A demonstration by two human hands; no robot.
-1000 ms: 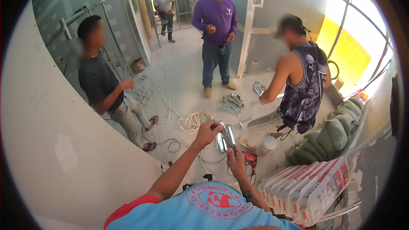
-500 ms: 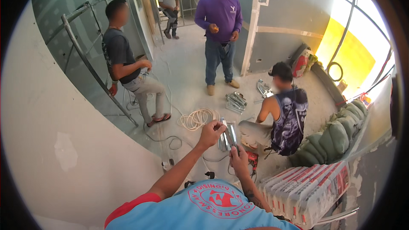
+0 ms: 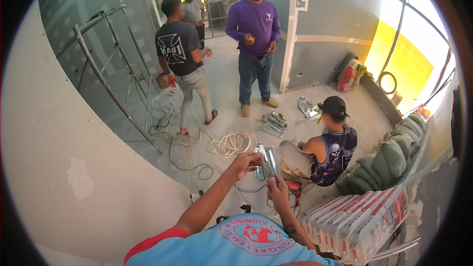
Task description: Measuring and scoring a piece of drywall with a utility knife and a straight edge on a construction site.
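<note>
In front of my chest, both hands are raised around a narrow grey metal piece [image 3: 267, 168]; its exact kind is too small to tell. My right hand [image 3: 278, 191] is closed around its lower end. The fingers of my left hand [image 3: 245, 165] pinch together at its upper end. Beyond and below my hands, shiny metal channel pieces [image 3: 271, 158] lie on the floor. A red power drill [image 3: 294, 186] lies just right of my right hand, its cord beside it. Left of the channels is a coil of cream cable [image 3: 231, 144].
A person in a dark sleeveless top [image 3: 340, 152] squats at right, near sandbags [image 3: 389, 160] and stacked white-and-red packages [image 3: 354, 221]. One in purple [image 3: 253, 24] stands ahead; another in a dark shirt [image 3: 180, 47] is beside scaffolding [image 3: 98, 69]. Loose cables cross the floor. More metal brackets [image 3: 274, 123] lie ahead.
The person in the dark shirt has stepped right and turned their back to me. The squatting person's head has turned and lowered. My hands keep nearly the same pose on the metal piece.
</note>
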